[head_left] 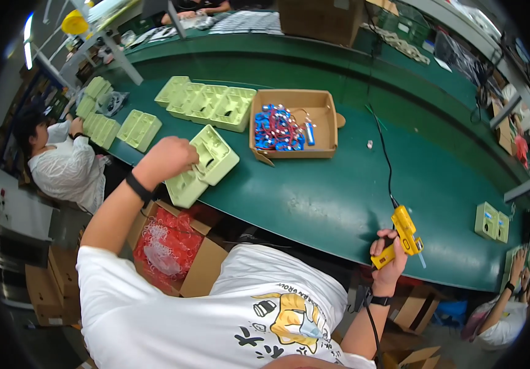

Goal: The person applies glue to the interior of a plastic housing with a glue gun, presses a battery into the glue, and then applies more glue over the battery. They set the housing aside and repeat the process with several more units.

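Note:
My left hand [169,161], a black band on its wrist, is closed at the left edge of a light green plastic housing [219,161]. That housing has open compartments and sits tilted, overlapping a second green housing [185,189] at the table's near edge. The fingertips are partly hidden. Over the table's near edge to the right, my right hand [389,257] is wrapped round the handle of a yellow glue gun [405,229]. A translucent glue stick [423,261] pokes out of it, and a black cord [388,160] runs up from it.
Beyond the housings, a cardboard box [295,97] holds blue cylindrical parts with red wires. More green housings [215,104] stand in a row beside it on the green table [314,203]. Below the edge is a box of red bags [169,246]. Co-workers [68,157] sit left and right.

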Motion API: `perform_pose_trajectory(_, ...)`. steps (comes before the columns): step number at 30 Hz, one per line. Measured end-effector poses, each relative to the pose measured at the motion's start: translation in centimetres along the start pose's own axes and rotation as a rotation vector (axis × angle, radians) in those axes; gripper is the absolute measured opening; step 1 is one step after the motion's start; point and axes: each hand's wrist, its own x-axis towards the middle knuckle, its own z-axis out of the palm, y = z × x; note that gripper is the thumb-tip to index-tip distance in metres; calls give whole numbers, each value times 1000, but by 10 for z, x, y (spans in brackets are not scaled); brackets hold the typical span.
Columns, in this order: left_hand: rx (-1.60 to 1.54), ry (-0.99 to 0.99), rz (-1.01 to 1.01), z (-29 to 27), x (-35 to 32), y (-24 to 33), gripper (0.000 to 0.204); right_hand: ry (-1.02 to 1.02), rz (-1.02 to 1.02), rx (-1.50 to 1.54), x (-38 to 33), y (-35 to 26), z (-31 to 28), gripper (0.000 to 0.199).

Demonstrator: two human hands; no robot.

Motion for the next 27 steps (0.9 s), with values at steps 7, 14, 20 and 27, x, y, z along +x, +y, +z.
perform_pose_trajectory(7, -220, 26, 267, -24, 72, 165, 19, 15, 41, -20, 0, -4, 2, 25)
perform_pose_trajectory(14, -264, 163, 347, -9, 191, 247, 16, 37, 26, -43, -1, -4, 7, 24)
perform_pose_trajectory(20, -336, 395, 87, -23, 237, 205, 37, 37, 7, 22, -6, -1, 3, 22)
perform_pose_trajectory(27, -47, -70, -343, 7, 333, 117, 31, 43, 34, -49, -6, -6, 14, 23)
